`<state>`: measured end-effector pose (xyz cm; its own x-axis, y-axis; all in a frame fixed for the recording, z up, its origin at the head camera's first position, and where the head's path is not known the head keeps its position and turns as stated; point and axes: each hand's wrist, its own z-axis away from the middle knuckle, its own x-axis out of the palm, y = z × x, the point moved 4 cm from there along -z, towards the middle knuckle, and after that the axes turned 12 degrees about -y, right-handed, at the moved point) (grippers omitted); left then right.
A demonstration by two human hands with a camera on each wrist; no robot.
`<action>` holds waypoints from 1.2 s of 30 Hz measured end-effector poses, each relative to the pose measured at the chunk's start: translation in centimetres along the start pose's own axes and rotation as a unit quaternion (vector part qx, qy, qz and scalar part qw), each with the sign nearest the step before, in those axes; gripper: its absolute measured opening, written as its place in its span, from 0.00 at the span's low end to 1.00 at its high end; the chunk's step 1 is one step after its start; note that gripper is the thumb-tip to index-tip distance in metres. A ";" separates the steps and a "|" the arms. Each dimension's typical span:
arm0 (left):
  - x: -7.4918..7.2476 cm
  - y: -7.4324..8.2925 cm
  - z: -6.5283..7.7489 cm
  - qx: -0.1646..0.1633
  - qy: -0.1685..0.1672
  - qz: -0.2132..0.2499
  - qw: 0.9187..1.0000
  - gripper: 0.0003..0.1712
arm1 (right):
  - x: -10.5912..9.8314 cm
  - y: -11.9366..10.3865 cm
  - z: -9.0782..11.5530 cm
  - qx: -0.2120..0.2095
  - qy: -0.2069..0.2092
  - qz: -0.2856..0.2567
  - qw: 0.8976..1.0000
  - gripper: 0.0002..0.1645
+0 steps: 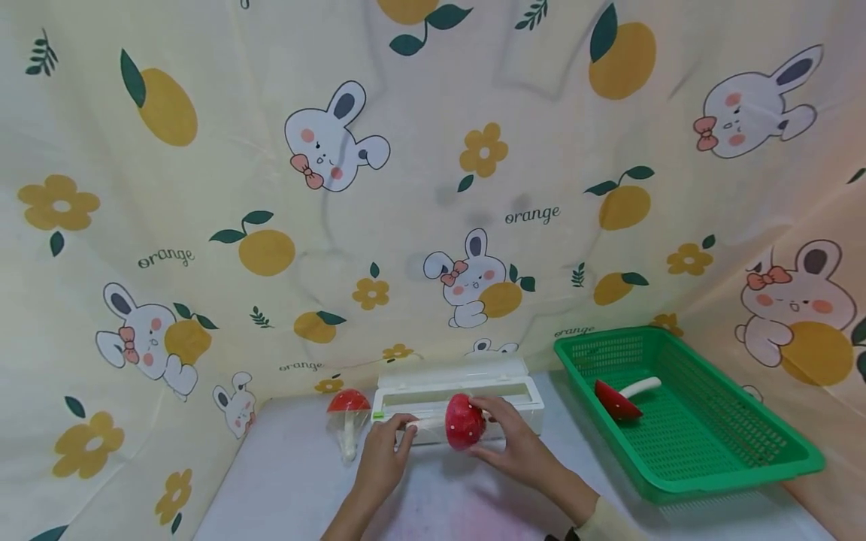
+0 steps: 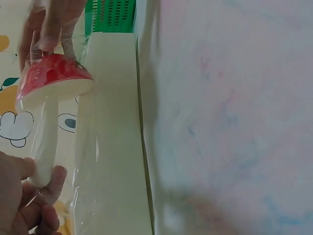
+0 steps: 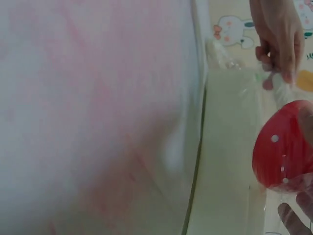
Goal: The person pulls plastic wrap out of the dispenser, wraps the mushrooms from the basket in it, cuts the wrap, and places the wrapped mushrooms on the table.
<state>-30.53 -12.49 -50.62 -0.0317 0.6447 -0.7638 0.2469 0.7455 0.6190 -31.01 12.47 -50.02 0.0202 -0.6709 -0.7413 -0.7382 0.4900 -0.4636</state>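
A toy mushroom [image 1: 463, 422] with a red, white-dotted cap and a white stem is held sideways in front of a white film dispenser box [image 1: 534, 415] with a raised lid. My left hand [image 1: 383, 460] pinches the end of the stem between thumb and fingers, seen closely in the left wrist view. On the other side my right hand [image 1: 519, 448] grips the cap [image 3: 276, 147], its thumb and fingers spread around it. Clear plastic film [image 2: 83, 161] covers the cap and hangs beside the stem.
Left of the dispenser lies another red-capped mushroom [image 1: 349, 402] in clear film. A green basket [image 1: 717, 481] stands on the right with a red-capped mushroom [image 1: 617, 402] inside. Behind the white table [image 1: 284, 466] hangs a printed cloth [image 1: 406, 203].
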 end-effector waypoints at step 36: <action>-2.1 1.9 -2.6 0.086 0.054 -0.053 0.993 0.18 | -2.0 2.2 -3.3 0.140 -0.109 -0.022 0.984 0.60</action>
<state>-32.49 -11.95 -47.35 -0.1686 0.5851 -0.7932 0.3973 0.7768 0.4886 -34.89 13.06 -48.01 0.2135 -0.5747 -0.7900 -0.5196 0.6180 -0.5900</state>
